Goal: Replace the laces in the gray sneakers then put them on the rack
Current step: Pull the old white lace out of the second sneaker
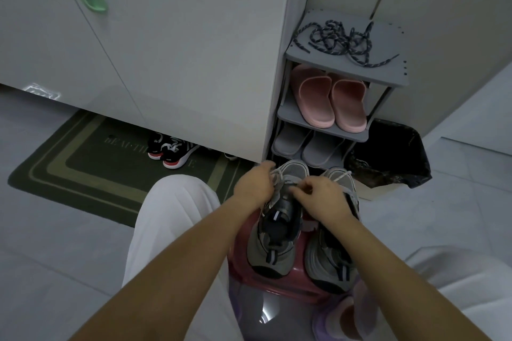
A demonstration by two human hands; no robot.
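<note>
Two gray sneakers stand side by side on a red stool (243,268) in front of me, toes pointing away. The left sneaker (277,232) has a white lace (277,176) at its tongue. My left hand (253,184) grips the lace on the left side of that shoe, and my right hand (321,199) pinches it on the right. The right sneaker (331,260) lies partly under my right forearm. A dark speckled lace (340,40) lies tangled on the top shelf of the gray rack (393,76).
Pink slippers (329,101) fill the rack's second shelf and gray slippers (307,145) the third. A white cabinet (166,50) stands to the left, with black-and-red sneakers (171,151) under it on a green mat (83,163). A black-lined bin (393,155) sits right of the rack.
</note>
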